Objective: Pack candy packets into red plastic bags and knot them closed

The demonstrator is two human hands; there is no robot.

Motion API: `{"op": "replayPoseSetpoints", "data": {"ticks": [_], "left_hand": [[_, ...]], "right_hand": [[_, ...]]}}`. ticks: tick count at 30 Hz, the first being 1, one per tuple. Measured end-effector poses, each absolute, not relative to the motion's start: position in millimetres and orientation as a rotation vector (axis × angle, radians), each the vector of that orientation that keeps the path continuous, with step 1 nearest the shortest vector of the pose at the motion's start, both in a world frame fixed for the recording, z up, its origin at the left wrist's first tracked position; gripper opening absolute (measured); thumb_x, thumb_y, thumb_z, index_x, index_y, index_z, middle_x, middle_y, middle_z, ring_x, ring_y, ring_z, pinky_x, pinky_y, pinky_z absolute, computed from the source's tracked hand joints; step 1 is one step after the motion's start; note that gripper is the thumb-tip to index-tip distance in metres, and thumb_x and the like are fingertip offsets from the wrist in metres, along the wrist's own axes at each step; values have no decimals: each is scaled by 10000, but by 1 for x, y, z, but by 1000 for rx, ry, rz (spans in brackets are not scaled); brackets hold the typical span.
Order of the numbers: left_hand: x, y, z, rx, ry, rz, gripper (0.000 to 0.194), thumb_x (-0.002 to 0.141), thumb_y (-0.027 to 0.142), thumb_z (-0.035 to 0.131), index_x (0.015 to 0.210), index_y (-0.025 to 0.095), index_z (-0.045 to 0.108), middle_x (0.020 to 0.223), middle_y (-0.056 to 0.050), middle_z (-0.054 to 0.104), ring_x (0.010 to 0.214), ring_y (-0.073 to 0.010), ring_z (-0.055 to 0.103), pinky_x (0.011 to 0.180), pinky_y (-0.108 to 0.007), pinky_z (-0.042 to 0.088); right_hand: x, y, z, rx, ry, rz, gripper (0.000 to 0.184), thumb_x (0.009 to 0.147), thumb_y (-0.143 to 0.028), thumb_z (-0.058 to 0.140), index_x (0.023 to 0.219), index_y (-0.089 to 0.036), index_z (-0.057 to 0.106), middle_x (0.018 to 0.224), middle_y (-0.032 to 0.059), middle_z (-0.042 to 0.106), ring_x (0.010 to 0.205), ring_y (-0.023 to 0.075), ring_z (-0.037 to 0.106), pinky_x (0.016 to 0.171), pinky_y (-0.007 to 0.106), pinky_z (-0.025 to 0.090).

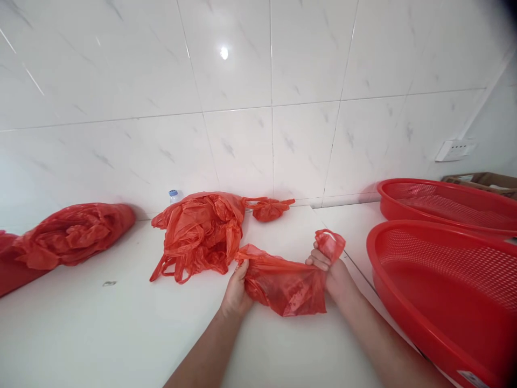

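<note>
Between my two hands a thin red plastic bag [288,283] is stretched sideways over the white table. My left hand [238,291] grips its left end, thumb on top. On the other side my right hand [327,269] is closed round the gathered end, and a crumpled tuft of the bag sticks up above the fist. Something paler shows faintly through the lower part of the bag; I cannot make out what. Just behind my left hand lies a big heap of red plastic bags [202,231], handles trailing on the table. A small bunched red bag [269,210] lies near the wall.
Two large red plastic baskets [428,323] with mesh sides stand at the right. A rolled red bundle [81,234] lies at the far left. A blue-capped bottle [173,195] is mostly hidden behind the heap. The tiled wall [242,145] closes off the back, with a socket [454,150].
</note>
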State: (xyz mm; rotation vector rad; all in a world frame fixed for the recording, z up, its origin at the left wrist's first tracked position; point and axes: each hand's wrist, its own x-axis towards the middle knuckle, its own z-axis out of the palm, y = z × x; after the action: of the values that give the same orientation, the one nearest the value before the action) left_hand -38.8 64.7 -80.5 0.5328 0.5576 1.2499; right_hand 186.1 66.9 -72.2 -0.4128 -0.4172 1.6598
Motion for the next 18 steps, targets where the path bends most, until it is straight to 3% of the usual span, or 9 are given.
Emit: {"op": "replayPoseSetpoints", "data": {"ticks": [3,6,10,12,18], "left_hand": [[-38,64,-79,523,541,1230,297,802,371,595,965,127,637,1044,-125,676,1059,-272,600,944,-379,462],[-39,65,-74,529,606,1318,269,748,357,657,907,141,636,957,-99,692,1000,-259,624,909,-365,479],[-45,68,-67,687,730,1486,269,699,334,716,906,190,623,901,-32,694,926,-211,641,839,-316,497],[-49,69,-69,785,826,1514,289,698,369,713,897,179,625,901,-40,695,894,-207,644,790,-300,506],[-50,71,-78,789,981,1479,347,712,469,672,843,153,618,871,-65,692,844,-218,649,727,-296,515]], "right_hand": [[179,65,-67,-523,-444,1676,348,676,-157,620,503,-209,322,363,-97,242,352,60,270,495,213,432],[178,63,-59,-568,-450,1679,363,724,-296,589,500,-213,315,390,-81,255,374,69,248,522,247,440],[184,59,-55,-555,-573,1572,292,756,-472,542,615,-227,470,563,-20,480,538,127,458,657,326,470],[187,60,-59,-614,-636,1581,260,737,-473,582,676,-229,517,658,8,553,667,172,540,689,345,465],[189,70,-74,-614,-543,1618,315,645,-377,755,603,-210,492,621,-8,561,814,194,599,784,331,460]]}}
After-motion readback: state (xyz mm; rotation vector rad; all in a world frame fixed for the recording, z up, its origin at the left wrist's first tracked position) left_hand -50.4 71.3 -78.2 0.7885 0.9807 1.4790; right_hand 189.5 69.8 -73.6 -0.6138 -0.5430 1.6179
